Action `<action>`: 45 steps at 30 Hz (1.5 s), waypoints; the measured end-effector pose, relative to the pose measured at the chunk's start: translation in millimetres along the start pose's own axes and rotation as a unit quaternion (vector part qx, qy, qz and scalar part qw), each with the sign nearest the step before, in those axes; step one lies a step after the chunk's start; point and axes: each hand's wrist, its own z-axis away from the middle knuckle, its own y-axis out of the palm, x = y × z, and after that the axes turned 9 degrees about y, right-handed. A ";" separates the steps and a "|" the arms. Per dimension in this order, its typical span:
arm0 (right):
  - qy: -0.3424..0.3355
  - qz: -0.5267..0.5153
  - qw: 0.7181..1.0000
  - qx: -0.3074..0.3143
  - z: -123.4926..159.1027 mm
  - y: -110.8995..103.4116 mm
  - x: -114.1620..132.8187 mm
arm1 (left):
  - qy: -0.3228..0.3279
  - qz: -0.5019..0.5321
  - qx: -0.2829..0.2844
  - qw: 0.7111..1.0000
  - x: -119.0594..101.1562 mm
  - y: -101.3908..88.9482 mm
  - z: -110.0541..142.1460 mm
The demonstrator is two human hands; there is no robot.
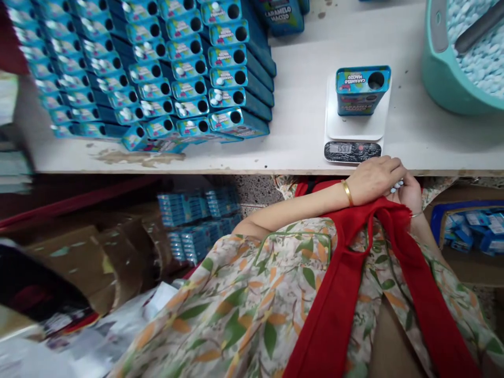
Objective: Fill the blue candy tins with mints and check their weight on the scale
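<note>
My left hand (pixel 372 178), with a gold bracelet at the wrist, rests over my other hand by the table's front edge. Its fingers curl down, and what they hold, if anything, is hidden. My right hand (pixel 410 194) is cupped under it with several small pale candies (pixel 397 185) in the palm. Just beyond the hands is a white digital scale (pixel 333 128); its display seems to read 159.7. On the scale stands a blue candy tin (pixel 358 100), upright, with a round dark hole in its top.
Stacked rows of blue tins (pixel 236 79) fill the table's left, some with candies on top. A teal tub (pixel 437 79) of pale candies holds a dark-handled scoop (pixel 478 29) at right. Below the table are packed blue boxes (pixel 189 226), cardboard (pixel 90 262) and a blue-rimmed box (pixel 437 220).
</note>
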 end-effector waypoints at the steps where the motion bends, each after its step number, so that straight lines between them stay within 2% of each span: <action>1: 0.002 -0.002 1.000 0.002 -0.3 0.8 0.0 | -0.003 0.002 -0.002 1.000 0.3 -0.9 0.7; 6: 0.032 -0.020 0.999 0.014 0.8 6.4 -0.2 | -0.015 0.025 -0.020 0.999 1.0 -2.2 1.2; 12: 0.018 -0.009 0.999 0.032 -0.9 8.6 -1.8 | -0.007 0.023 -0.028 0.999 5.0 -1.1 1.8; 17: 0.027 -0.014 1.000 -0.005 -3.3 7.3 -0.2 | 0.002 0.019 -0.022 1.000 8.5 0.1 2.3; 23: 0.022 -0.003 1.000 0.022 -7.0 2.7 0.3 | 0.006 0.022 -0.018 1.000 10.9 -0.1 1.6; 27: 0.050 -0.015 0.998 0.030 -10.8 -0.2 -0.6 | 0.002 0.019 -0.006 1.000 10.8 2.7 0.5; 30: 0.052 -0.030 0.998 0.035 -13.3 -1.4 -0.5 | 0.018 0.011 -0.009 1.000 11.6 -3.9 3.8; 32: 0.038 -0.037 0.998 0.039 -13.8 -1.5 0.8 | 0.030 -0.014 -0.060 0.998 17.6 -18.2 9.9; 34: 0.025 -0.034 0.998 0.043 -13.6 -1.4 3.3 | -0.002 -0.068 -0.133 0.989 32.0 -39.3 17.8; 36: 0.015 -0.022 0.999 0.046 -14.0 -1.7 6.9 | -0.075 -0.124 -0.172 0.974 55.6 -63.0 23.7; 38: 0.003 -0.015 0.998 0.055 -15.6 -2.7 11.2 | -0.118 -0.141 -0.136 0.973 84.7 -85.0 23.1; 41: -0.019 -0.023 0.997 0.074 -19.0 -5.5 16.3 | -0.116 -0.121 -0.065 0.984 127.9 -110.8 4.9; 45: -0.029 -0.031 0.996 0.084 -20.7 -8.3 18.1 | -0.144 -0.130 -0.110 0.975 179.0 -128.6 -47.3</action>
